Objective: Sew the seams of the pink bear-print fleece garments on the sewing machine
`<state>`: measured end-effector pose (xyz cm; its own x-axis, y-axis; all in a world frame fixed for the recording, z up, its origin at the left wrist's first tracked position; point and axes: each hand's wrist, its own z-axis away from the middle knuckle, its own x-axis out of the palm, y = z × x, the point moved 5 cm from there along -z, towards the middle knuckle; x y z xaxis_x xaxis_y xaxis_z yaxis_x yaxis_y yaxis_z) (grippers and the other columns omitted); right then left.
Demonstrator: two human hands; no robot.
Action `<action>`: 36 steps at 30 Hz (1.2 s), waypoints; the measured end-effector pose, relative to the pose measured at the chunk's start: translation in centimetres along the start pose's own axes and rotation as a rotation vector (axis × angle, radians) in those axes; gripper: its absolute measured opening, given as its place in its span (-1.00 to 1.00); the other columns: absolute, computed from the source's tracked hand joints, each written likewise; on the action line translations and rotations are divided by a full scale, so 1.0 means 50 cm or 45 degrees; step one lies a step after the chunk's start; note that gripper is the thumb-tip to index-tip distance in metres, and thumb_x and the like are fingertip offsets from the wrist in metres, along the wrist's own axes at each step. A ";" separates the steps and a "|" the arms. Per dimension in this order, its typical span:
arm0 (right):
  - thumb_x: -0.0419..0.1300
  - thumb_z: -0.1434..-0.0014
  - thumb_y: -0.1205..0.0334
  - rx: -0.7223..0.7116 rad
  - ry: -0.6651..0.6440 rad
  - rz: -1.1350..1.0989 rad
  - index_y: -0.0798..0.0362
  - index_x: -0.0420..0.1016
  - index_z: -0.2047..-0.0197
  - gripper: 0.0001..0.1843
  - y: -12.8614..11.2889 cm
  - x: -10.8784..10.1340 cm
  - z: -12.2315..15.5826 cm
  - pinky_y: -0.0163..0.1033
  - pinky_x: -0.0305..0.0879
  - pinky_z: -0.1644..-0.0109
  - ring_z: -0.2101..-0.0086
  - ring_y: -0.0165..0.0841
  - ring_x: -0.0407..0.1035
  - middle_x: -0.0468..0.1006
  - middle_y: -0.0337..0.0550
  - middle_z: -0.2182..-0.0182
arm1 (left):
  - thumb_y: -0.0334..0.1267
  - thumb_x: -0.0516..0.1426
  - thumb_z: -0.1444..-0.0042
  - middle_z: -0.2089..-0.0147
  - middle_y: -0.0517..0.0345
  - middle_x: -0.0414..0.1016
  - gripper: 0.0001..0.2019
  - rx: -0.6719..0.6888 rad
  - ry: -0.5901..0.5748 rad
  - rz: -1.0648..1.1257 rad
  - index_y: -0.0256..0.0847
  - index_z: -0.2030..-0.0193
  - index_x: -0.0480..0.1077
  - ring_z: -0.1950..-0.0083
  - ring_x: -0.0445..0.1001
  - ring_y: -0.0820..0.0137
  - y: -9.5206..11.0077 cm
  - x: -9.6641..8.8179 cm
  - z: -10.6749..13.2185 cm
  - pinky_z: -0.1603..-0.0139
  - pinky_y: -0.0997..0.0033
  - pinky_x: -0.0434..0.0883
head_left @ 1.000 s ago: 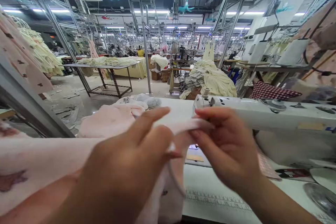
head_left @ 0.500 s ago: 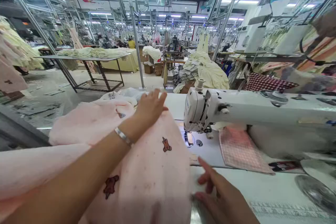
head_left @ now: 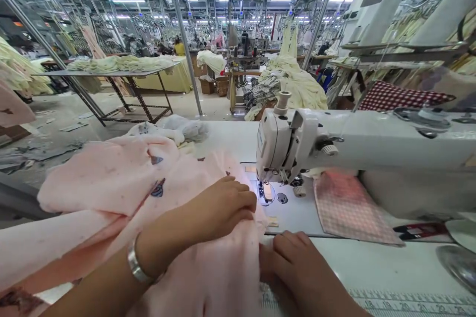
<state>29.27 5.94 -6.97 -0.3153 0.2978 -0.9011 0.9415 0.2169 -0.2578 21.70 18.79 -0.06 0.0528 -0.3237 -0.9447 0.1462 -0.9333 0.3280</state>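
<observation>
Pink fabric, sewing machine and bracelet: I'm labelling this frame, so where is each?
Pink fabric (head_left: 107,173): head view, on its raised fold.
Sewing machine (head_left: 372,136): head view, on its white arm.
Bracelet (head_left: 134,263): head view, on the band at the left wrist.

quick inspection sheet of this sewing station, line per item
surface: white sewing table, printed ruler along its front edge.
job's things: pink printed fabric bunched left of the needle; white sewing machine behind it.
clutter: pink checked cloth under the machine arm; dark red tool at right; grey-white fabric at the far edge.
grippers: left hand pressing down on the fabric; right hand at its edge.
cables: nothing seen.
surroundings: factory floor, table of cream garments.
</observation>
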 end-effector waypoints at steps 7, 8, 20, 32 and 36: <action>0.18 -0.12 0.19 -0.199 0.140 0.224 0.05 0.39 0.28 -0.88 -0.034 0.016 -0.001 -0.21 -0.07 0.39 0.52 -0.39 0.18 0.39 -0.32 0.54 | -0.34 0.05 -0.23 0.30 0.21 0.42 -0.90 -0.058 0.034 -0.053 -0.20 0.32 0.34 0.23 0.37 0.36 -0.004 0.003 0.011 0.18 0.36 0.23; 0.12 -0.17 0.21 -0.251 0.182 0.222 0.06 0.38 0.33 -0.89 -0.043 0.019 0.009 -0.21 -0.08 0.40 0.53 -0.39 0.17 0.39 -0.32 0.56 | -0.35 0.05 -0.22 0.31 0.21 0.42 -0.90 -0.043 0.022 -0.087 -0.20 0.33 0.34 0.24 0.37 0.36 -0.004 0.016 0.006 0.18 0.35 0.22; -0.19 -0.35 0.31 -0.238 0.494 0.043 -0.01 0.33 0.48 -0.57 -0.089 -0.003 0.034 -0.24 -0.09 0.42 0.63 -0.44 0.08 0.24 -0.37 0.71 | -0.37 -0.01 -0.25 0.23 0.09 0.39 -0.87 -0.012 0.184 -0.128 -0.24 0.24 0.35 0.19 0.28 0.30 -0.014 0.131 0.001 0.14 0.28 0.23; -0.08 -0.30 0.34 -0.286 0.314 -0.088 0.03 0.43 0.34 -0.71 -0.023 -0.019 0.044 -0.22 0.10 0.23 0.35 -0.37 0.30 0.49 -0.26 0.50 | -0.36 0.09 -0.18 0.34 0.22 0.47 -0.90 -0.133 0.105 -0.108 -0.21 0.37 0.38 0.26 0.38 0.36 -0.012 0.087 -0.026 0.16 0.28 0.22; -0.12 -0.33 0.31 -0.261 0.317 -0.114 0.03 0.44 0.34 -0.66 -0.022 -0.014 0.052 -0.22 0.10 0.28 0.41 -0.37 0.24 0.47 -0.24 0.51 | -0.42 0.08 -0.14 0.29 0.02 0.44 -0.86 -0.241 0.111 -0.241 -0.26 0.43 0.38 0.14 0.35 0.15 0.003 0.079 -0.050 0.10 0.06 0.20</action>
<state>28.78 3.09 -6.95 -0.4385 0.4816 -0.7588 0.8733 0.4276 -0.2333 24.37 17.77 -3.74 0.0903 -0.1245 -0.9881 0.3433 -0.9274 0.1483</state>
